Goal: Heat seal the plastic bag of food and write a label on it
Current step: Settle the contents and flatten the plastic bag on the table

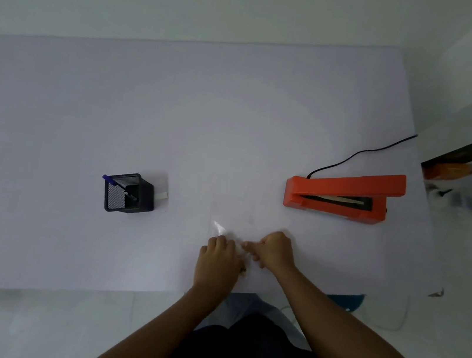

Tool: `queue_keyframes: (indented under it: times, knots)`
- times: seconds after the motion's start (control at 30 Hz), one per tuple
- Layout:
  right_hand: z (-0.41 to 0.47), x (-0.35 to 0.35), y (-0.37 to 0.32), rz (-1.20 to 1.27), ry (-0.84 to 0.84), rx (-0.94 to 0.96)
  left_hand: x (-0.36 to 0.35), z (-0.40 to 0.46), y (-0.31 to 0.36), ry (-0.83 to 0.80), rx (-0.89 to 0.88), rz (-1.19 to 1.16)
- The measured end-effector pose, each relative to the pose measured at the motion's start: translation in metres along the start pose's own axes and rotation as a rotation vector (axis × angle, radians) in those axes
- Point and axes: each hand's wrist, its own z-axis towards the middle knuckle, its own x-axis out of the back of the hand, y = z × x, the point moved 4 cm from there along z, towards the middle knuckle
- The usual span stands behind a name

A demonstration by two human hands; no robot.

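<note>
Gripping the clear plastic bag [222, 230] near the front edge of the white worktop [82, 123], your left hand [217, 261] curls over its near end, where a bit of brown food [243, 269] shows. Your right hand [274, 251] pinches the bag just beside the left, fingers bent. Both grips are clenched on the bag. Your orange heat sealer [343, 196] sits to the right with its arm raised and its black cord [362, 152] trailing back. Left of you stands a black mesh holder [128, 194] with a blue pen [118, 185].
</note>
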Motion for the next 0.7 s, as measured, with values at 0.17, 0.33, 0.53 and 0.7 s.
queue_keyframes:
  times: [0.17, 0.33, 0.53, 0.7]
  knots:
    - [-0.007, 0.016, 0.009, 0.463, -0.013, 0.084, -0.007, -0.004, 0.002, -0.007, 0.043, 0.091]
    - [-0.009, 0.008, -0.003, 0.733, -0.156, 0.167, -0.009, -0.006, 0.005, -0.066, 0.038, 0.148]
    - [-0.009, -0.008, -0.04, 0.684, -0.409, 0.224, -0.005, -0.008, 0.011, -0.145, 0.084, 0.109]
    - [0.004, -0.012, -0.055, 0.536, -0.496, 0.231, 0.0, -0.01, 0.013, -0.229, 0.084, 0.132]
